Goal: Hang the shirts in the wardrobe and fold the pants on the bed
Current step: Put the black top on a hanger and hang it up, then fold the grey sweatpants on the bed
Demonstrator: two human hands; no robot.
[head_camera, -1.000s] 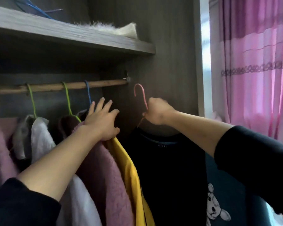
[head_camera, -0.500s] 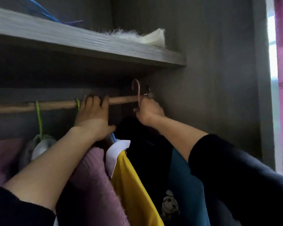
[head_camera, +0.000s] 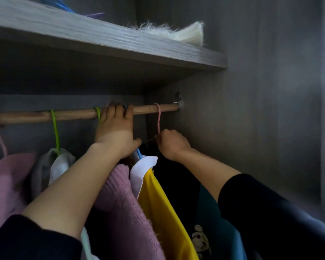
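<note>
A wooden rod (head_camera: 71,115) runs across the wardrobe under a grey shelf. My left hand (head_camera: 115,128) has its fingers curled over the rod, next to a green hanger hook. My right hand (head_camera: 172,144) grips the neck of a pink hanger (head_camera: 159,119) whose hook now sits over the rod near its right end. A dark shirt with a teal part and a small cartoon print (head_camera: 201,239) hangs from that hanger below my right forearm. Left of it hang a yellow shirt with a white collar (head_camera: 158,199) and a pink knit top (head_camera: 126,207).
More clothes hang at the left: a grey-white garment (head_camera: 53,166) on a green hanger and a pink fleece (head_camera: 6,184). The shelf (head_camera: 101,40) above holds a furry white item and coloured hangers. The wardrobe's side wall (head_camera: 261,109) stands close on the right.
My right hand lifted the pink hanger up and set its hook over the rod. My left hand rose from the hanging clothes to the rod and pushed them leftward.
</note>
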